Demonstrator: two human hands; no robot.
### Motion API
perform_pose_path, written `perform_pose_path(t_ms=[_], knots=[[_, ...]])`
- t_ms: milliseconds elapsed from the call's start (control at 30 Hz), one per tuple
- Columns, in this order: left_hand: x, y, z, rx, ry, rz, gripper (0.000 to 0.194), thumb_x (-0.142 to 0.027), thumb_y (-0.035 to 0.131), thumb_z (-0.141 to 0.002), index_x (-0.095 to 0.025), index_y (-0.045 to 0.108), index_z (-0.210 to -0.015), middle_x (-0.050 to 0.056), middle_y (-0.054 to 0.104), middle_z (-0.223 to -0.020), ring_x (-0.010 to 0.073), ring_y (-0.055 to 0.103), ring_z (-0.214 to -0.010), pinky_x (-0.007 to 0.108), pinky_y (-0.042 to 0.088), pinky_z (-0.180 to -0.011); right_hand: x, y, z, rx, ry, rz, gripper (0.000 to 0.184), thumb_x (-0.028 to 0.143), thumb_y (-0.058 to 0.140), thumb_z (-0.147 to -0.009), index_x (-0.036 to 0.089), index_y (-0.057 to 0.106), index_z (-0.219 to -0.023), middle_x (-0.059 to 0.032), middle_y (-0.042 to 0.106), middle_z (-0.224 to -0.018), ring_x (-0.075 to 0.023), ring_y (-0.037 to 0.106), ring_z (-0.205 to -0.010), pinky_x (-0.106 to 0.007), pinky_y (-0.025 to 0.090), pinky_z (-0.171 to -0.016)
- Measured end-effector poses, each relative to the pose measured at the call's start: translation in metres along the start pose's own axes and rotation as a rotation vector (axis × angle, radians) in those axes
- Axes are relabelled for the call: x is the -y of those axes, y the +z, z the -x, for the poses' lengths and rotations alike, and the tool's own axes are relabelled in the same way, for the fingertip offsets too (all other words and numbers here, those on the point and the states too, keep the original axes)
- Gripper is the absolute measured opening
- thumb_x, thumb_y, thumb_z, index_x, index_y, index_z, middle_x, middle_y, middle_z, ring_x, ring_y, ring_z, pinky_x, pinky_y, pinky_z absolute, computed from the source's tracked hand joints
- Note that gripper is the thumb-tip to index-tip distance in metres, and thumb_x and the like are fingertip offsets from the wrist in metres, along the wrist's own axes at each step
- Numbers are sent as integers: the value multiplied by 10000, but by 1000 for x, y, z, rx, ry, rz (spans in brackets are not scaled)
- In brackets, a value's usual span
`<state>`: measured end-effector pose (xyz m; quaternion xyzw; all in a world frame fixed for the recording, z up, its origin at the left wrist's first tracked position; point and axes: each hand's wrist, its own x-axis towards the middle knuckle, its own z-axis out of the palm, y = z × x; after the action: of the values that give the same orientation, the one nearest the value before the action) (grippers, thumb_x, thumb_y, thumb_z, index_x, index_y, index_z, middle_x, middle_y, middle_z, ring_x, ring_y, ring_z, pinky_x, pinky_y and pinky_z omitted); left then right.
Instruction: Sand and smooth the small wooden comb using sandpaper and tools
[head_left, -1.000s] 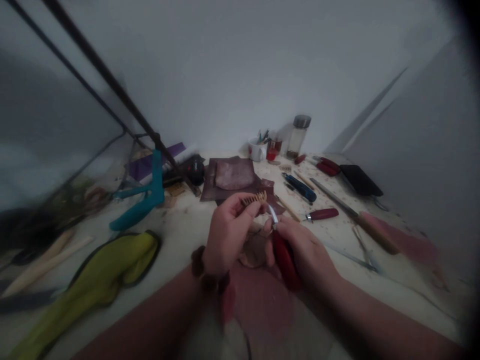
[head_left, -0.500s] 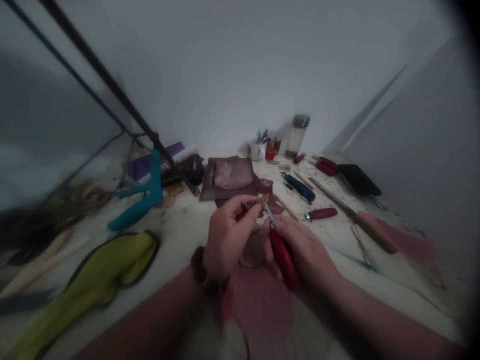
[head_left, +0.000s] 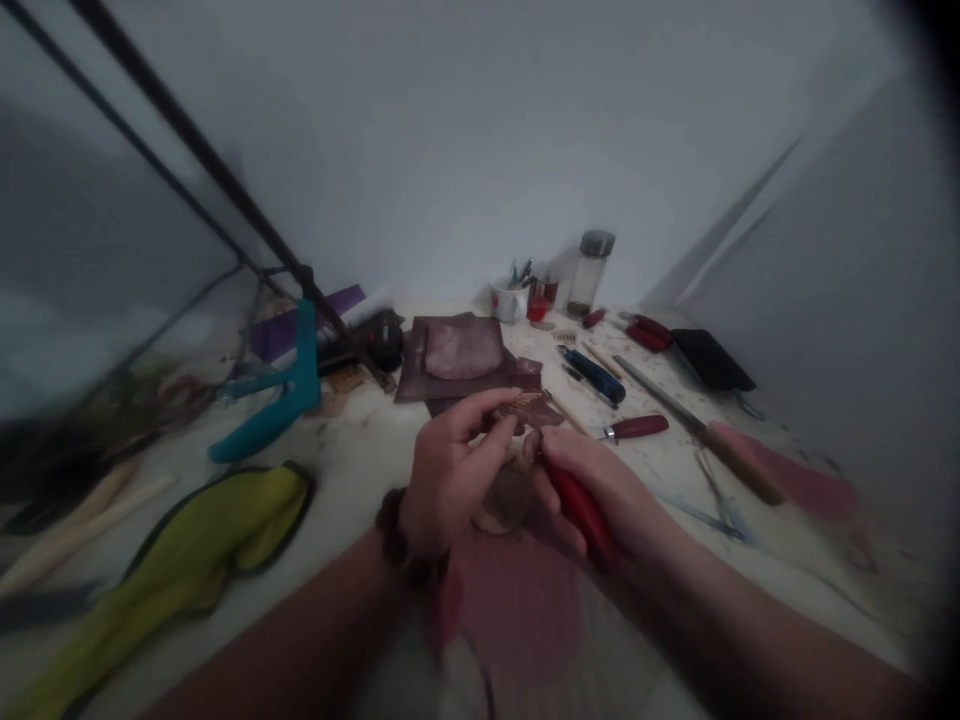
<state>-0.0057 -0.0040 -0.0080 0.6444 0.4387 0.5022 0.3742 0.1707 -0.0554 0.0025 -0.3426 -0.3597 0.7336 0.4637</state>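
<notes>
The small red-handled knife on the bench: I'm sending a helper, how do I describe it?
On the shaving-strewn bench, find the dark brown sheets. To their right, just beyond the right hand, a short knife with a dark red handle lies loose, unlike the red-handled tool held in that hand.

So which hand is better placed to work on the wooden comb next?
Probably the right: the right hand holds the red-handled knife close beside the comb, while the left hand is occupied pinching the comb.

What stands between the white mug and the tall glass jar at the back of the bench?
The head view shows a small red-filled glass between the mug and the jar.
</notes>
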Motion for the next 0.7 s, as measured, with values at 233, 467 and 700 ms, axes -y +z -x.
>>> perform_pose_path(t_ms=[233,467,700], knots=[[-7,-10,-10,66,-114,166,266,-357,662,-1044,-235,884,-1124,85,866,-1198,294,799,-1116,408,643,-996,-5,-14,-11,48,-49,42,309,517,735,-1026,211,713,-1065,24,718,-662,-116,537,-374,-221,393,-394],[-7,-8,-19,171,-253,327,361,-391,808,-973,-236,797,-1298,76,837,-1064,220,789,-924,314,638,-799,3,-18,-11,51,-50,206,305,495,722,-1017,201,764,-1084,4,742,-735,-105,543,-420,-220,439,-402],[-1,-8,-21,263,-375,433,326,-464,839,-977,-228,853,-1201,104,851,-1176,233,799,-981,325,643,-836,7,-25,-14,-47,-25,311,268,447,771,-951,224,755,-1098,18,737,-790,-92,556,-431,-182,380,-353]])
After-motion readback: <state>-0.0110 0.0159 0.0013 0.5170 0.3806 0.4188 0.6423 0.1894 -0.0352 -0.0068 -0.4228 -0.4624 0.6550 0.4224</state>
